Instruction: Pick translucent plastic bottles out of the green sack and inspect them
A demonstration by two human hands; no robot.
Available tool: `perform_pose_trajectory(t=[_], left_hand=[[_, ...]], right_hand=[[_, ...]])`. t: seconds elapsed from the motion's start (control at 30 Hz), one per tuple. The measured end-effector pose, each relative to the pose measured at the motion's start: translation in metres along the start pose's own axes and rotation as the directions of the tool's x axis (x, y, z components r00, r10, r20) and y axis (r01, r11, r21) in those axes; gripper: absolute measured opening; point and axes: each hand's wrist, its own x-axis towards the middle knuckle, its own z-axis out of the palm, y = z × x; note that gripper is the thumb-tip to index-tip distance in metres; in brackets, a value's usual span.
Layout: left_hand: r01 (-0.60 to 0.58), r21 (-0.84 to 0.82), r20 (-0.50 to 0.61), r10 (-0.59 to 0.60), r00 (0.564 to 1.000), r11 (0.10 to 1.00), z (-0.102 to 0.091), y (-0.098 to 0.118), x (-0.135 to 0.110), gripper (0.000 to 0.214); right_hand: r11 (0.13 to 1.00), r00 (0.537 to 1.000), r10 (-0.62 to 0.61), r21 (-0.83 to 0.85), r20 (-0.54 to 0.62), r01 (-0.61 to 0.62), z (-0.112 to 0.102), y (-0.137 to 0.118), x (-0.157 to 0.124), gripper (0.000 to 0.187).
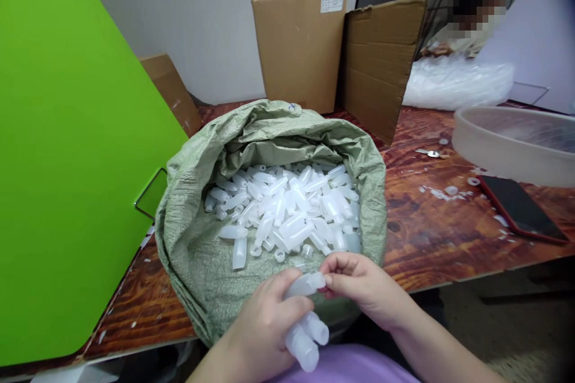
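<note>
A green woven sack (197, 239) stands open on the wooden table (431, 233), filled with several small translucent white plastic bottles (287, 206). My left hand (265, 329) is closed around a bunch of these bottles (305, 338) just in front of the sack. One bottle (308, 283) sticks up from that hand, and my right hand (363, 284) pinches its neck end with thumb and fingers.
A bright green board (58, 149) leans at the left. Two cardboard boxes (300, 42) stand behind the sack. At the right lie a translucent round basin (516, 140), a dark phone (521, 206), a clear plastic bag (453, 81) and white scraps. Another person sits at the far right.
</note>
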Motion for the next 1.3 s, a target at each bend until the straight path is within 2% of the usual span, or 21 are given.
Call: perform_pose_trajectory(t=[0.17,0.27,0.33,0.4,0.47,0.5,0.53,0.6,0.67,0.73,0.77,0.8,0.83,0.87,0.9,0.93,1.0,1.07,1.17,1.23,1.3], left_hand=[[-0.019,-0.271,-0.145,-0.021,0.989,0.962,0.001,0.001,-0.003,0.02],[0.09,-0.442,-0.264,-0.225,0.938,0.892,-0.002,-0.001,-0.004,0.015],[0.153,-0.695,-0.208,-0.4,0.893,0.703,-0.003,-0.003,-0.003,0.012],[0.141,-0.915,-0.068,-0.489,0.87,0.377,-0.002,-0.006,-0.002,0.021],[0.123,-0.984,0.04,-0.515,0.856,0.128,-0.001,-0.008,-0.002,0.027],[0.129,-0.988,0.063,-0.53,0.846,0.088,-0.001,-0.009,-0.003,0.027],[0.147,-0.984,0.063,-0.559,0.827,0.105,-0.002,-0.01,-0.004,0.027],[0.222,-0.945,0.022,-0.631,0.776,0.24,-0.006,-0.011,-0.008,0.024],[0.328,-0.857,-0.032,-0.675,0.737,0.398,-0.011,-0.012,-0.012,0.022],[0.426,-0.748,-0.04,-0.674,0.737,0.509,-0.015,-0.014,-0.016,0.019],[0.465,-0.69,-0.026,-0.662,0.749,0.554,-0.016,-0.015,-0.017,0.017],[0.497,-0.63,-0.012,-0.648,0.761,0.596,-0.017,-0.016,-0.018,0.016],[0.522,-0.568,-0.003,-0.636,0.772,0.636,-0.016,-0.018,-0.018,0.014],[0.537,-0.51,0.002,-0.624,0.782,0.672,-0.015,-0.019,-0.017,0.013],[0.542,-0.46,0.003,-0.61,0.793,0.703,-0.013,-0.02,-0.017,0.012],[0.542,-0.42,-0.005,-0.599,0.801,0.728,-0.012,-0.02,-0.016,0.011],[0.534,-0.358,-0.023,-0.579,0.815,0.766,-0.008,-0.02,-0.015,0.01],[0.533,-0.322,-0.047,-0.576,0.816,0.782,-0.006,-0.019,-0.016,0.011],[0.535,-0.325,-0.072,-0.584,0.808,0.78,-0.008,-0.016,-0.021,0.011],[0.543,-0.352,-0.076,-0.601,0.795,0.763,-0.01,-0.015,-0.025,0.013],[0.564,-0.38,-0.061,-0.628,0.776,0.733,-0.011,-0.015,-0.027,0.018]], right_hand=[[0.993,0.998,0.065,0.102,0.002,-0.065,0.006,0.011,0.004,0.029],[0.988,0.994,0.11,0.107,0.011,-0.11,0.012,0.019,0.004,0.03],[0.999,0.999,0.021,0.047,-0.046,-0.019,0.01,0.018,0.001,0.03],[0.976,0.967,-0.191,-0.135,-0.171,0.169,-0.001,0.012,-0.005,0.028],[0.875,0.864,-0.41,-0.395,-0.292,0.281,-0.027,0.001,-0.013,0.026],[0.818,0.808,-0.479,-0.508,-0.343,0.269,-0.045,-0.005,-0.017,0.025],[0.769,0.747,-0.528,-0.601,-0.404,0.219,-0.065,-0.011,-0.021,0.026],[0.677,0.58,-0.618,-0.734,-0.531,0.049,-0.109,-0.021,-0.03,0.031],[0.51,0.453,-0.716,-0.842,-0.53,-0.178,-0.143,-0.029,-0.038,0.039],[0.35,0.379,-0.805,-0.882,-0.456,-0.317,-0.156,-0.032,-0.043,0.04],[0.298,0.378,-0.835,-0.907,-0.399,-0.298,-0.152,-0.031,-0.043,0.037],[0.256,0.414,-0.849,-0.941,-0.328,-0.219,-0.142,-0.028,-0.041,0.031],[0.224,0.47,-0.85,-0.971,-0.238,-0.085,-0.125,-0.023,-0.036,0.024],[0.155,0.571,-0.817,-0.985,-0.083,0.078,-0.105,-0.018,-0.03,0.018],[0.073,0.68,-0.727,-0.974,0.094,0.213,-0.082,-0.011,-0.021,0.015],[0.003,0.748,-0.618,-0.95,0.244,0.312,-0.058,-0.005,-0.011,0.016],[-0.113,0.797,-0.441,-0.907,0.413,0.407,-0.017,0.007,0.011,0.023],[-0.211,0.848,-0.291,-0.894,0.443,0.394,0.011,0.017,0.029,0.027],[-0.267,0.924,-0.146,-0.913,0.354,0.307,0.027,0.023,0.043,0.024],[-0.194,0.943,-0.134,-0.941,0.306,0.277,0.026,0.021,0.043,0.025],[0.004,0.934,-0.204,-0.954,0.294,0.301,0.023,0.016,0.038,0.03]])
